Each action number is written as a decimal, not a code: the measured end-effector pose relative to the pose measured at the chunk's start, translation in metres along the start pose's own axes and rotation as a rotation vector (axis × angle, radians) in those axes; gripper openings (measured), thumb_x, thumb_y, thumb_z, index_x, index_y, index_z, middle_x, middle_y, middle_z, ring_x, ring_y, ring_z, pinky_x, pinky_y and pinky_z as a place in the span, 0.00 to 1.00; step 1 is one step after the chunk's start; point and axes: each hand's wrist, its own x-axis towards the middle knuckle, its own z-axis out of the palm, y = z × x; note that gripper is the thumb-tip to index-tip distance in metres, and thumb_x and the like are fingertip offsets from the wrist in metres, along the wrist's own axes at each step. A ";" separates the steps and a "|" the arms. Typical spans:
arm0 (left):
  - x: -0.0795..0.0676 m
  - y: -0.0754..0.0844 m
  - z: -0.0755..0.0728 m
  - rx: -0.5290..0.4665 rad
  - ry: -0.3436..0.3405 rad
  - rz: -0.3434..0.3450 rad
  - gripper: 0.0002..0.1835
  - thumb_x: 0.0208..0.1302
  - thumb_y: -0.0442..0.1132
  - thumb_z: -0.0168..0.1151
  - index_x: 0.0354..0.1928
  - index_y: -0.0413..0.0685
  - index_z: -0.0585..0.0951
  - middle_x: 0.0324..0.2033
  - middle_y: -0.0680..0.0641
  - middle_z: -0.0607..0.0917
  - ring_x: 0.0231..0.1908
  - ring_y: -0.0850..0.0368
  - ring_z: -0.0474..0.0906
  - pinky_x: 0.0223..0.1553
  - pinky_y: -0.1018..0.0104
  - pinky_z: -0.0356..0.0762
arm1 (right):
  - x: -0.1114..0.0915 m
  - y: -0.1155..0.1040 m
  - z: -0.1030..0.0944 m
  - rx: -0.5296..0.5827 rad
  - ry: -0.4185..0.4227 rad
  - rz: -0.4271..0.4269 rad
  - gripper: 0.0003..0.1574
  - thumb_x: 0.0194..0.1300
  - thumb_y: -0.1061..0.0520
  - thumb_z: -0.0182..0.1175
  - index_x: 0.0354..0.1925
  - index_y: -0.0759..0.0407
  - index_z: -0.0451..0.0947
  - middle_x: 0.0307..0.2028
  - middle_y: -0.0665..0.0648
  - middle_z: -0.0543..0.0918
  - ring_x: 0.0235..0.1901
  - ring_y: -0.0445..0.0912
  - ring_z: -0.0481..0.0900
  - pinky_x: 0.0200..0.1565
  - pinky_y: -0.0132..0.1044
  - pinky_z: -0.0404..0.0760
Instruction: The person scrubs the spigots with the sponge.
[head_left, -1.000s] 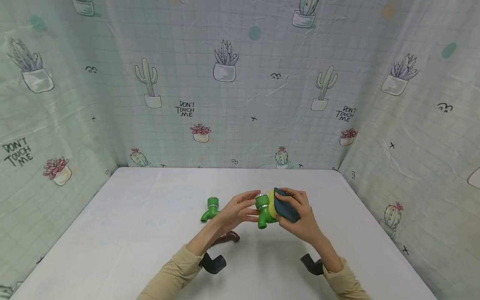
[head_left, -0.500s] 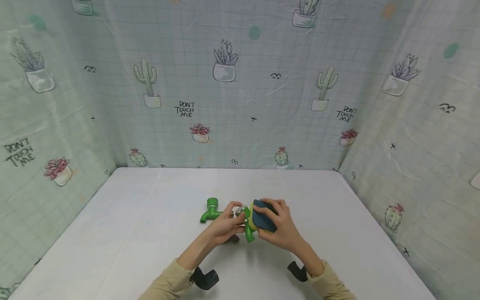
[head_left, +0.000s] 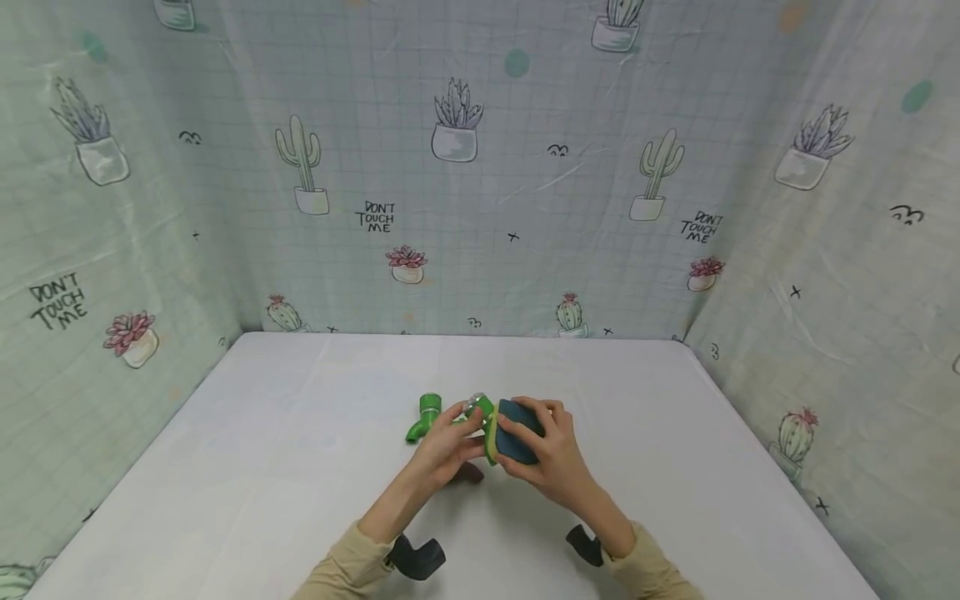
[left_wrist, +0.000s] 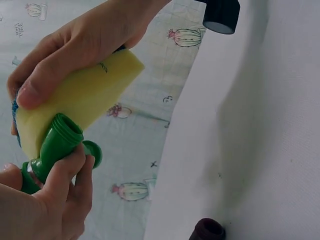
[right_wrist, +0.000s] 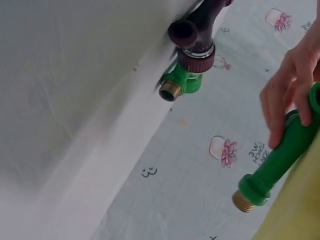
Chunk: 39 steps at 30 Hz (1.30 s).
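My left hand [head_left: 438, 458] grips a green plastic tap [left_wrist: 56, 145] with a brass threaded end, held up over the white table. In the right wrist view, the held tap's pipe [right_wrist: 282, 160] slants down with its brass thread at the lower end. My right hand [head_left: 553, 467] holds a sponge [head_left: 517, 429], yellow on one side and dark blue on the other. The yellow face [left_wrist: 92, 95] lies right against the tap's body, and the blue side is under my right fingers. The head view shows the tap partly covered by the sponge and left fingers.
Another green tap [head_left: 429, 410] lies on the table [head_left: 315, 433] just beyond my left hand. A dark brown tap [right_wrist: 200, 35] lies nearer, partly behind the left hand in the head view. Patterned cloth walls [head_left: 480, 192] stand around the table's back and sides.
Both hands have shifted left and slightly nearer with the tap and sponge. The held tap has turned from upright to tilted, and the sponge now covers more of it.
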 end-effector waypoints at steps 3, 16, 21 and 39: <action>-0.002 0.001 0.001 0.013 -0.013 -0.012 0.29 0.64 0.47 0.49 0.61 0.36 0.59 0.46 0.43 0.72 0.53 0.36 0.70 0.49 0.54 0.76 | 0.001 0.005 0.001 -0.021 0.038 -0.002 0.31 0.59 0.31 0.44 0.49 0.46 0.76 0.50 0.61 0.72 0.44 0.52 0.63 0.39 0.49 0.67; -0.006 -0.001 -0.005 -0.013 -0.050 -0.035 0.26 0.66 0.45 0.47 0.59 0.34 0.59 0.40 0.49 0.73 0.55 0.36 0.68 0.49 0.51 0.75 | 0.005 0.040 -0.013 -0.082 0.087 -0.109 0.28 0.59 0.33 0.46 0.47 0.47 0.76 0.51 0.62 0.72 0.44 0.55 0.64 0.39 0.51 0.63; -0.001 -0.001 -0.007 0.001 -0.084 -0.067 0.28 0.65 0.48 0.49 0.59 0.34 0.61 0.40 0.49 0.75 0.50 0.44 0.74 0.49 0.54 0.76 | 0.011 0.020 -0.017 -0.012 0.035 -0.291 0.27 0.58 0.35 0.48 0.48 0.46 0.75 0.51 0.60 0.73 0.46 0.54 0.66 0.42 0.49 0.64; -0.002 0.004 -0.007 -0.008 -0.102 -0.096 0.28 0.64 0.48 0.48 0.58 0.34 0.61 0.37 0.51 0.75 0.42 0.52 0.77 0.48 0.54 0.77 | 0.001 0.049 -0.027 -0.128 0.055 -0.199 0.26 0.58 0.35 0.47 0.46 0.46 0.77 0.50 0.60 0.74 0.42 0.55 0.65 0.36 0.49 0.64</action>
